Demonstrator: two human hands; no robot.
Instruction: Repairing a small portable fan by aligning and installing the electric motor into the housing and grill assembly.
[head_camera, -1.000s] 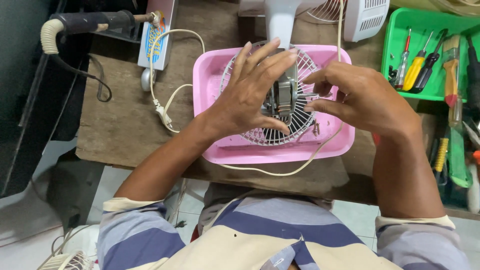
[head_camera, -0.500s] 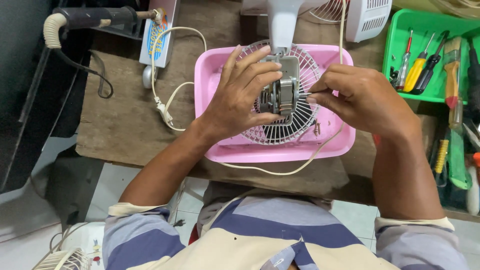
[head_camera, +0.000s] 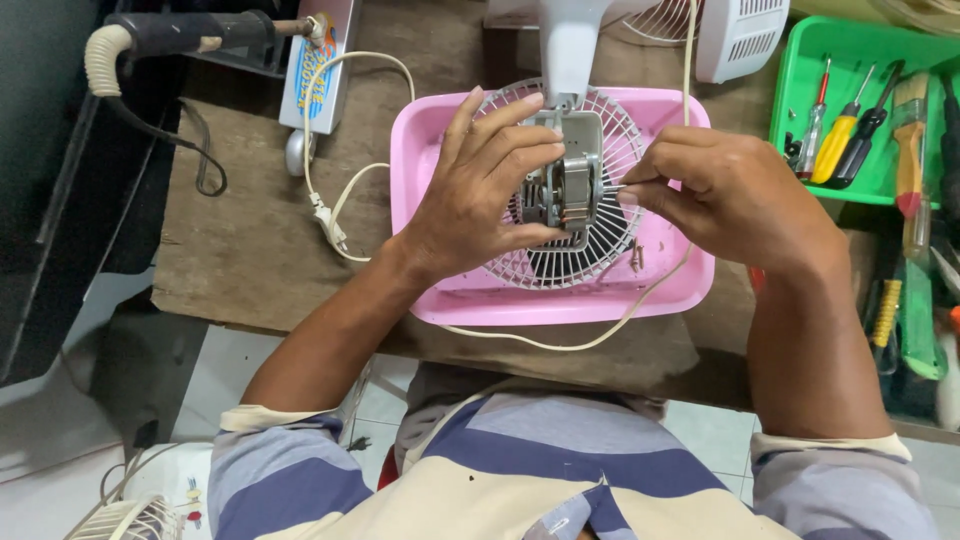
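fan motor (head_camera: 565, 190) | L hand (head_camera: 480, 195) grips its body | R hand (head_camera: 725, 195) pinches shaft | over pink tray (head_camera: 430, 130)

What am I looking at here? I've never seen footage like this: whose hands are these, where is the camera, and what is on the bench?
A camera worn on the person's head looks down at their own two bare hands. The left hand grips a small fan motor; the right hand pinches its thin shaft. Beneath lie a white fan grille and a pink tray on a wooden bench. A cream power cord trails left. A green tray of screwdrivers sits right.
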